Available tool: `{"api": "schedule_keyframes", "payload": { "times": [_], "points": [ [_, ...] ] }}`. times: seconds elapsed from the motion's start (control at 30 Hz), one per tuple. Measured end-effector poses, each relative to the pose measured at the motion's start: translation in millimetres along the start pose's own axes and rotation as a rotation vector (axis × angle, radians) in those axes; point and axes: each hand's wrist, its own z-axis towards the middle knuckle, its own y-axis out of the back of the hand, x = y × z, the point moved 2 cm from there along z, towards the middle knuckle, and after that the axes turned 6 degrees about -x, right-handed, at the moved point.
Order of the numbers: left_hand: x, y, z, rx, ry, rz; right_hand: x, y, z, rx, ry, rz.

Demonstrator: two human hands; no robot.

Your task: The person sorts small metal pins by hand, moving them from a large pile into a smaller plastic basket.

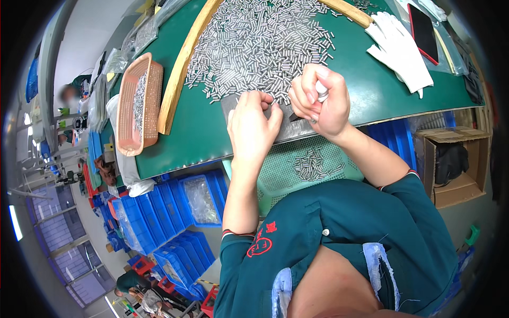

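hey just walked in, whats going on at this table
A person in a dark green shirt is working with bare hands at a green tabletop. The right hand is closed around a mostly hidden white-ended object. The left hand, fingers curled, is at the near edge of a large pile of small silvery metal pins; whether it grips one is unclear. More pins lie in a light green perforated plastic basket below the table edge and a pink plastic basket at left.
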Motion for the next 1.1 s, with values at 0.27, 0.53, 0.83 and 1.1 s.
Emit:
{"api": "schedule_keyframes", "payload": {
  "times": [0.27, 0.53, 0.83, 1.1],
  "points": [
    [-4.7, 9.1, -15.3, 0.232, 0.026, -0.184, 2.3, 3.0, -1.5, -0.014, 0.032, -0.024],
    [-0.4, 5.6, -23.4, 0.167, 0.027, -0.254, 0.3, 4.2, -1.2, 0.030, 0.022, 0.035],
    [3.0, 4.5, -24.0, 0.164, 0.046, -0.262, -0.6, 3.9, -3.3, 0.052, 0.038, 0.029],
    [0.7, 5.7, -23.8, 0.129, -0.028, -0.186, -5.8, -8.9, -6.8, 0.220, 0.273, -0.339]
  ]
}}
